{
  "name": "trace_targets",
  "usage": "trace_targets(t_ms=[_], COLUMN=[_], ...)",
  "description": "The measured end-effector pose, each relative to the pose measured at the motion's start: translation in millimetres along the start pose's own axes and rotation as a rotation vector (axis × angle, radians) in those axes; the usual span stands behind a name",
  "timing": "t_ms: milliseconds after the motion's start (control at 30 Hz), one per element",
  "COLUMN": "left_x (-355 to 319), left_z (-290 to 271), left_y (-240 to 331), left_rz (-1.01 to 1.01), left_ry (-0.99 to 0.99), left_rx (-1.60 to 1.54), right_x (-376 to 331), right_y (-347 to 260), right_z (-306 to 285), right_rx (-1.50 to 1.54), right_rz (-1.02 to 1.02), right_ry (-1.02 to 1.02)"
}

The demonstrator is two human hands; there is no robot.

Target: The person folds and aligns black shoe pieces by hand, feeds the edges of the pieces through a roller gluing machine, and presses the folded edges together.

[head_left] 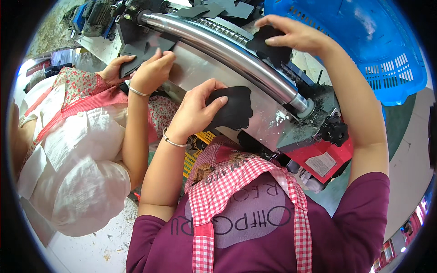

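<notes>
My left hand (199, 107) is closed on some flat black cut pieces (233, 108) with wavy edges, thumb on top, above the metal plate (200, 61) on the near side of a shiny roller (218, 45). The pieces look like leather or sheet material; how many there are I cannot tell. Across the roller, my right hand (293, 34) pinches another black piece (269, 45) between thumb and fingers. This piece hangs close to the far side of the roller and hides part of the machine there.
At left, a co-worker's hands (154, 73) handle dark flat pieces (141, 54) over the same plate. A blue plastic basket (364, 41) stands at the far right. Grey-black sheets (236, 9) lie behind the roller. A black knob (333, 129) sticks out near the roller's right end.
</notes>
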State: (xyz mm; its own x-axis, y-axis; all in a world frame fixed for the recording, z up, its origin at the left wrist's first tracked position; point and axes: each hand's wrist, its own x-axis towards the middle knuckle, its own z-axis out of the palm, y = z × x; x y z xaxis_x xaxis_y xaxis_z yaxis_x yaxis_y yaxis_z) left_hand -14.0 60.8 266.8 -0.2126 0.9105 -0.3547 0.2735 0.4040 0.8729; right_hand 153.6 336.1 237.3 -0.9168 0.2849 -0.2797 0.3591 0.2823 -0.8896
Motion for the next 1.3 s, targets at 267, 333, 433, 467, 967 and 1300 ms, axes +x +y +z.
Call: trace_targets(t_ms=[267,333,433,467,967,1300], left_x=[16,27,16,12,10,22], left_z=[6,10,9,12,17,21], left_y=[21,25,-2,-6,-4,31], left_rz=[0.011,0.017,0.086,0.135,0.112,0.017], left_ry=[-0.008,0.061,-0.027,-0.004,0.025,0.087], left_rx=[0.404,0.396,-0.066,-0.117,-0.104,0.362], right_x=[-2,0,-1,-2,-8,-12], right_y=[-21,-19,-17,-16,-19,-10], right_z=[-4,8,8,8,2,6], right_rx=[0.421,0.131,0.115,0.117,-0.064,-0.051], right_rz=[0.100,0.089,0.210,0.210,0.157,0.169], right_ry=[-0.256,-0.323,-0.373,-0.372,-0.258,-0.188])
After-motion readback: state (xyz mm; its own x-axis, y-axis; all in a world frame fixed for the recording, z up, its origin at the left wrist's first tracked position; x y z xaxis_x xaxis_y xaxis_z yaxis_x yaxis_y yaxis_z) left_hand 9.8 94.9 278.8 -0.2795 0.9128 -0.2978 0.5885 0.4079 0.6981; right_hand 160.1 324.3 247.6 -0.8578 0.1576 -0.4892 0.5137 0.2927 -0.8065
